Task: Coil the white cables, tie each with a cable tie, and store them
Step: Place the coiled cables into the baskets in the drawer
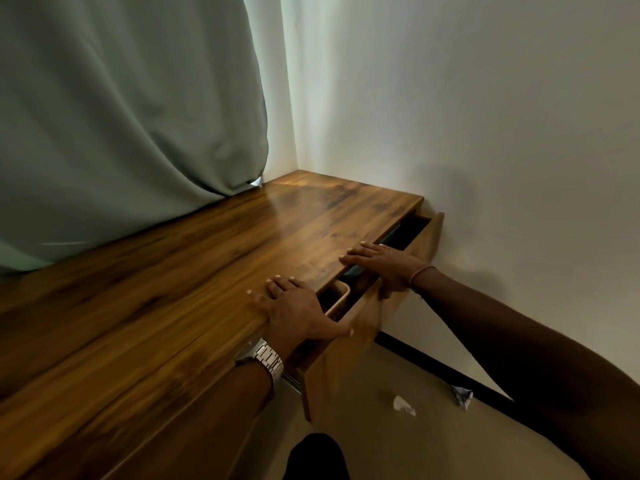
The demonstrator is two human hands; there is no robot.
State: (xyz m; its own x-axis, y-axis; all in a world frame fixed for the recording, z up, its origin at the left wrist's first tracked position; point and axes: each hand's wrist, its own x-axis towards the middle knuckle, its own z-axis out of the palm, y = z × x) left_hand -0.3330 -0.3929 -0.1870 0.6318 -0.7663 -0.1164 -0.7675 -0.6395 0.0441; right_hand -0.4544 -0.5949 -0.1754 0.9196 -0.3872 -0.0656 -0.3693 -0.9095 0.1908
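Observation:
A wooden drawer (349,344) under the desk's right end stands partly pulled out. My left hand (294,306), with a metal watch on its wrist, lies flat on the desk top (194,271) at the edge, thumb against the drawer front. My right hand (384,263) reaches across the drawer gap, fingers straight on the desk edge, thumb down over the drawer front. Inside the gap a beige container rim (341,294) and something dark teal (391,235) show. No white cables or cable ties are visible.
A pale green curtain (121,116) hangs over the desk's back left. White walls (485,116) close the corner behind and to the right. Two crumpled scraps (403,405) lie on the floor by the dark baseboard.

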